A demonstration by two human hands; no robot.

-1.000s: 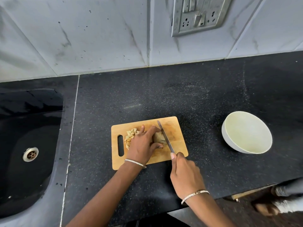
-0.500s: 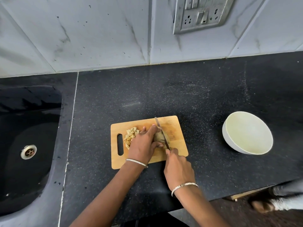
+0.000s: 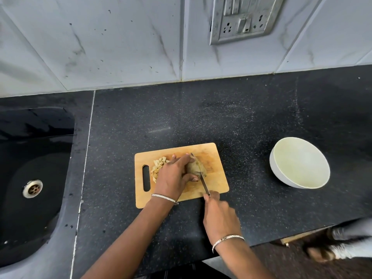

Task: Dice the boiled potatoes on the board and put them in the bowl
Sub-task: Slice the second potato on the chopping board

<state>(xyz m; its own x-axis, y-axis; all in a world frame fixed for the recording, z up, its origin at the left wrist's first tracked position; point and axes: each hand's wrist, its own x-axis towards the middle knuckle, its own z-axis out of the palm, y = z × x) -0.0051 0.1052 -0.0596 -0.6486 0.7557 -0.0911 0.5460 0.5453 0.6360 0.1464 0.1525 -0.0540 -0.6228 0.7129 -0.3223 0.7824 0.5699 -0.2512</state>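
Potato (image 3: 193, 168) sits mid-board, left hand (image 3: 174, 178) curled over it, pinning it down. Right hand (image 3: 220, 216) grips knife (image 3: 204, 183), blade in the potato. Diced pieces (image 3: 159, 166) lie left on board (image 3: 217, 178). Bowl (image 3: 300, 162) stands well right on desk (image 3: 221, 117).

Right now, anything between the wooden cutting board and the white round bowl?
Head view: only bare black speckled countertop separates the rectangular wooden cutting board from the white round bowl. Nothing lies on that stretch.

The right hand (image 3: 220, 216) hides the handle of the knife (image 3: 205, 184); the left hand (image 3: 173, 176) half-covers the potato (image 3: 193, 168).
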